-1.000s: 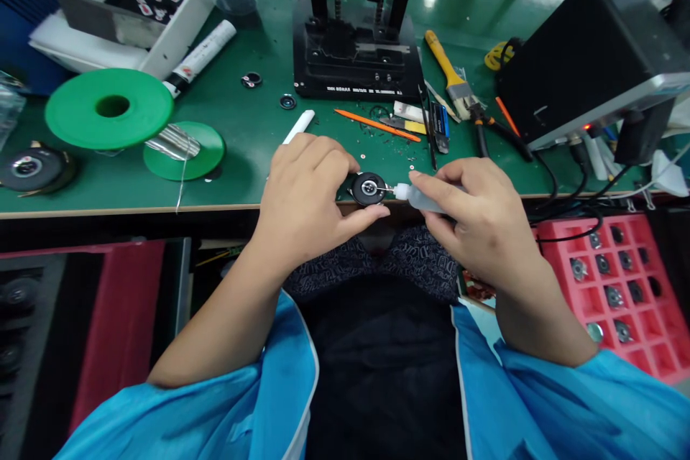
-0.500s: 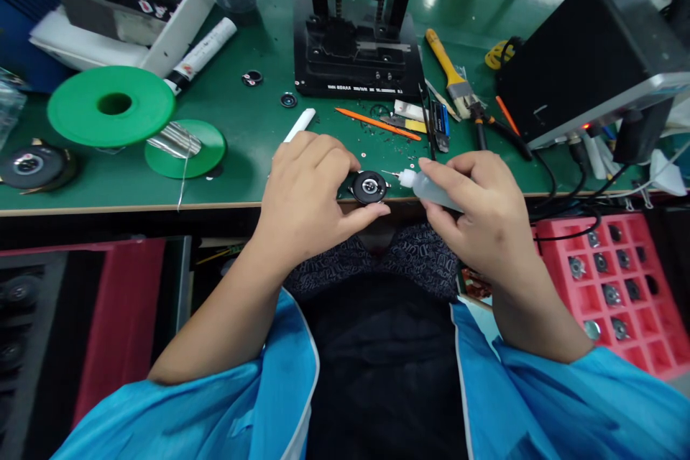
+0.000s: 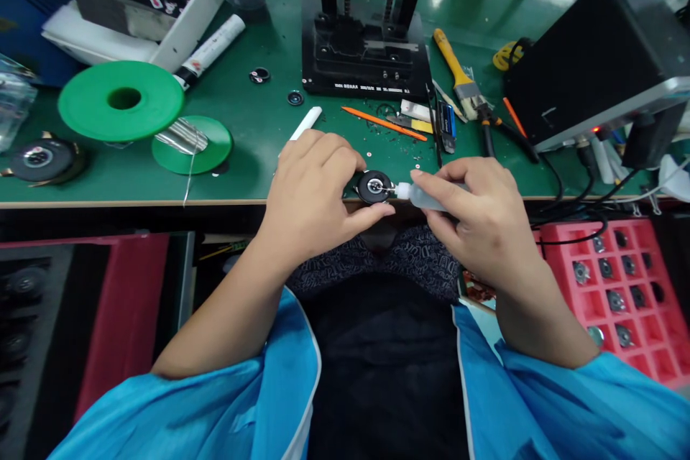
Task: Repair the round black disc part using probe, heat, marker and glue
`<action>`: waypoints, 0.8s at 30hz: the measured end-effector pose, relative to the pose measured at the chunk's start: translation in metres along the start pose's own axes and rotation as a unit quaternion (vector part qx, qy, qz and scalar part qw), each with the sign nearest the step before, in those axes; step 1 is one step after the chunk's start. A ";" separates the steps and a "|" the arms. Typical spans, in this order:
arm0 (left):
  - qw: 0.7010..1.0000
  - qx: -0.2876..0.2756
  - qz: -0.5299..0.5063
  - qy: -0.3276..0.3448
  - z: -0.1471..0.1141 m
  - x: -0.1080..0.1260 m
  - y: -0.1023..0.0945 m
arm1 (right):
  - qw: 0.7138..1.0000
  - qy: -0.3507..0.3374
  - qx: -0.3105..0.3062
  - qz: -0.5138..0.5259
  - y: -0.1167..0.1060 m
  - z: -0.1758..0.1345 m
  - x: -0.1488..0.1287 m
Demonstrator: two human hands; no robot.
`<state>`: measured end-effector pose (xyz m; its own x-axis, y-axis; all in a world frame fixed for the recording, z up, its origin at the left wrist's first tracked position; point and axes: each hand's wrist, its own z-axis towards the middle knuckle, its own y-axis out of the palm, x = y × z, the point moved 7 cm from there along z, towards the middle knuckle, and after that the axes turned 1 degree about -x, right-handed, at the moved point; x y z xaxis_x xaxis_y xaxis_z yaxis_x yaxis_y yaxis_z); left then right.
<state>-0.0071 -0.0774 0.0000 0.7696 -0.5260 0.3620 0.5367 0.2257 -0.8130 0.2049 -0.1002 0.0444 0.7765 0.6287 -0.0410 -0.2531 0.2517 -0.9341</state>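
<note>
Between the thumb and fingers of my left hand (image 3: 315,198) is a small round black part (image 3: 371,189) with a silvery centre, held at the front edge of the green bench. It looks like a watch case or a small speaker; I cannot tell which. My right hand (image 3: 474,219) is closed around a translucent squeeze bottle (image 3: 428,198) with a white collar and a thin needle tip. The needle lies over the right side of the part, pointing at its centre. Whether the tip touches the surface is too small to tell.
Beyond my hands lie an orange stick (image 3: 384,123), a yellow-handled brush (image 3: 453,65) and pliers (image 3: 488,129). A black press stand (image 3: 361,79) rises behind. Solder spools (image 3: 121,97) are at left, a black box (image 3: 598,57) at right. A pink compartment tray (image 3: 593,305) sits lower right.
My right hand has moved the bottle left, bringing its needle from beside the round part to over its face. My left hand keeps its hold; the whole view has shifted slightly.
</note>
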 end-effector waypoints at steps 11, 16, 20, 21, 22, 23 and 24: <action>1.000 0.003 -0.019 -0.010 -0.001 -0.001 0.001 | 1.000 -0.016 -0.014 -0.015 -0.002 0.008 -0.010; 1.000 -0.001 -0.011 -0.005 0.000 0.000 0.001 | 1.000 -0.014 -0.013 -0.015 -0.001 0.011 -0.011; 1.000 0.001 -0.009 -0.009 0.000 0.000 0.000 | 1.000 -0.003 -0.007 -0.015 0.001 0.011 -0.008; 1.000 0.000 -0.008 -0.009 0.000 0.000 0.000 | 1.000 -0.002 -0.006 -0.014 0.002 0.011 -0.007; 1.000 0.000 -0.008 -0.007 0.000 0.000 0.000 | 1.000 -0.002 -0.005 -0.014 0.002 0.011 -0.007; 1.000 0.001 -0.007 -0.005 0.000 0.000 0.000 | 1.000 -0.003 -0.004 -0.014 0.002 0.011 -0.007; 1.000 0.001 -0.006 -0.003 0.000 0.000 0.000 | 1.000 -0.004 -0.004 -0.014 0.003 0.011 -0.007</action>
<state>-0.0071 -0.0778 0.0004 0.7649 -0.5237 0.3749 0.5469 0.2205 -0.8077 0.1927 -0.0955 0.0459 0.7783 0.6278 -0.0110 -0.2266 0.2646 -0.9374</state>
